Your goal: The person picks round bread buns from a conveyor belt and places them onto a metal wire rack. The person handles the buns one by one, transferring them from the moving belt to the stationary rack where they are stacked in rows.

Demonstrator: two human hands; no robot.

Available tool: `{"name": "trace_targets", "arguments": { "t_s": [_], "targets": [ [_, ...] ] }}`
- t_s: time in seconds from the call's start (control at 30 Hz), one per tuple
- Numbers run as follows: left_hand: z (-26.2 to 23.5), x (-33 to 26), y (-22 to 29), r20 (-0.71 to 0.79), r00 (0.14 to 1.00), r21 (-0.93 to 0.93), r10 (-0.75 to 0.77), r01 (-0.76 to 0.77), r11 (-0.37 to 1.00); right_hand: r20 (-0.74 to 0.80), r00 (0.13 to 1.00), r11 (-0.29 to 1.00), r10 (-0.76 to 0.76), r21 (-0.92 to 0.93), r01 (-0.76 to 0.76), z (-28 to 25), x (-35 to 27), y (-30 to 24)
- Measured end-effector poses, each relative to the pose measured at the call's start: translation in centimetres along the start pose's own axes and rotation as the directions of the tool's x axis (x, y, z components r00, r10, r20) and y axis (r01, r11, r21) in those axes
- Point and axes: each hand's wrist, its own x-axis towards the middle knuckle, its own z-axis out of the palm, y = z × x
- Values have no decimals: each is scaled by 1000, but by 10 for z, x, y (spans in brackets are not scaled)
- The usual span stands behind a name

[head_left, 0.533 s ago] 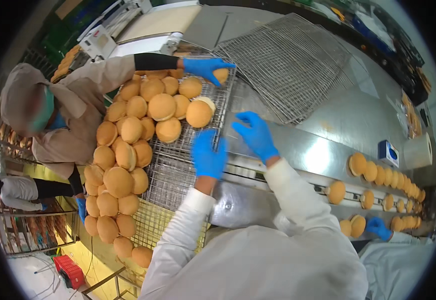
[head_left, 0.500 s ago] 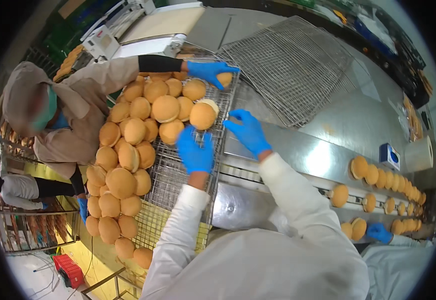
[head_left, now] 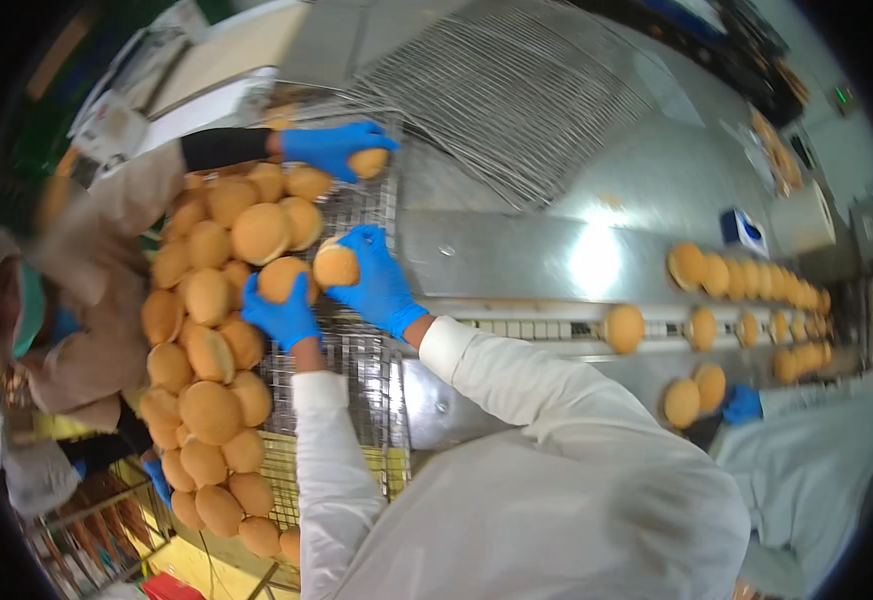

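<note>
Golden round buns (head_left: 211, 412) lie piled on a wire rack (head_left: 356, 385) to my left. My left hand (head_left: 284, 312), in a blue glove, curls its fingers round the near side of a bun (head_left: 284, 278) on the rack. Just right of it, my right hand (head_left: 378, 288), also gloved, grips another bun (head_left: 336, 266) between thumb and fingers. The palm side of both hands is hidden. Beyond them, a co-worker's gloved hand (head_left: 324, 148) holds a bun (head_left: 368, 163) over the rack's far edge.
Stacked wire racks (head_left: 506, 100) lie on the steel table ahead. A narrow conveyor (head_left: 531, 329) runs to the right, carrying spaced buns (head_left: 624, 328), with rows of buns on both sides. One co-worker (head_left: 86, 300) leans in at left; another (head_left: 816, 470) stands at right.
My view has swung right. My right hand has moved left over the rack and closed on a bun; my left hand has closed round another. The co-worker's hand has lifted a bun slightly.
</note>
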Motion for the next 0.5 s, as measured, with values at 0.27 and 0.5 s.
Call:
{"name": "trace_targets", "arguments": {
  "t_s": [0.27,0.5],
  "targets": [
    [-7,-149,56,466,884,-401,27,184,898,-201,863,870,463,290,-399,-220,-155,34],
    [55,-234,56,761,513,-326,398,-228,918,-479,860,787,177,-455,-416,-338,-211,111]
  ]
}}
